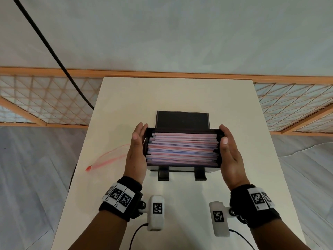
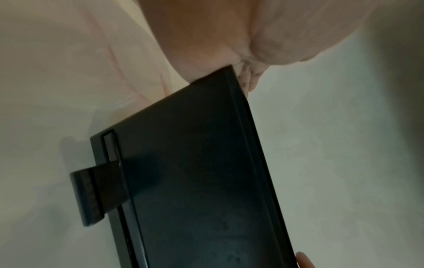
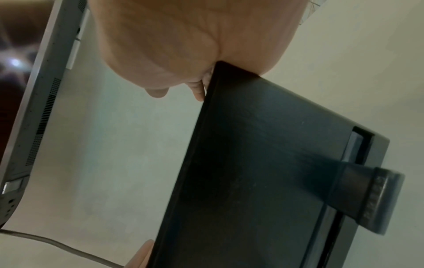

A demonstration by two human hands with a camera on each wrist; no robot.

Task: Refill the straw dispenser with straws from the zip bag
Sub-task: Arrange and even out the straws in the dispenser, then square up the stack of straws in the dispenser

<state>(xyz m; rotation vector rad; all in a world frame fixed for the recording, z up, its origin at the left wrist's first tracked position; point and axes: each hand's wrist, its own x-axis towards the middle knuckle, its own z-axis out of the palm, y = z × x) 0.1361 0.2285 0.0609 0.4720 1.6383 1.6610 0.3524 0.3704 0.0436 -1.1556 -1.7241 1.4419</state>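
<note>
A black straw dispenser (image 1: 183, 167) stands open-topped at the middle of the white table (image 1: 180, 94), packed with pink, red and blue straws (image 1: 182, 148). My left hand (image 1: 137, 150) presses flat against its left end and my right hand (image 1: 229, 152) against its right end, thumbs lying on the rim. The left wrist view shows the dispenser's dark wall (image 2: 195, 181) under my left palm (image 2: 206, 36). The same wall (image 3: 263, 163) meets my right palm (image 3: 183, 45) in the right wrist view. The clear zip bag (image 1: 110, 157) with its red seal lies flat to the left. Whether the dispenser is lifted off the table is unclear.
The dispenser's black lid (image 1: 182, 119) lies on the table just behind it. Two black tabs (image 1: 163, 175) stick out of its front. A black cable (image 1: 54, 56) hangs past the table's back left. A grey vented device (image 3: 41, 108) and a cable (image 3: 57, 243) show in the right wrist view.
</note>
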